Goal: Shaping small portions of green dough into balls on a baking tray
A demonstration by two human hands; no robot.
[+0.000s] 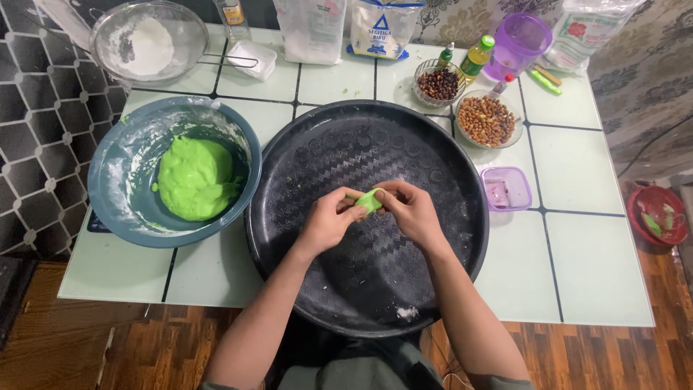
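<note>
Right now both hands meet over the middle of the big black round tray (pixel 433 289), which overhangs the near edge of the tabletop (pixel 577 274) a little. The left hand (pixel 326 220) and the right hand (pixel 413 209) share one small piece of green dough (pixel 370 199), each grip closed narrow on it, fingertips pinching its rim from either side — it looks like the shaping step, the piece being pressed flat or cupped. By my judgement the next move wants gentle, even pressure, since the piece is thin and soft and could tear. The tray floor around the hands is bare but for a white crumb near its front rim, so there is room to set things down. To the left, just beside the tray, a blue bowl (pixel 115 173) holds the large green dough mass (pixel 195 179). To the right a small purple box (pixel 506 189) sits close to the tray rim. Farther back two glass bowls — brown nuts (pixel 487 120) and dark beans (pixel 438 84) — crowd the rim, with a flour sieve (pixel 148 45), bags and bottles along the far edge
</note>
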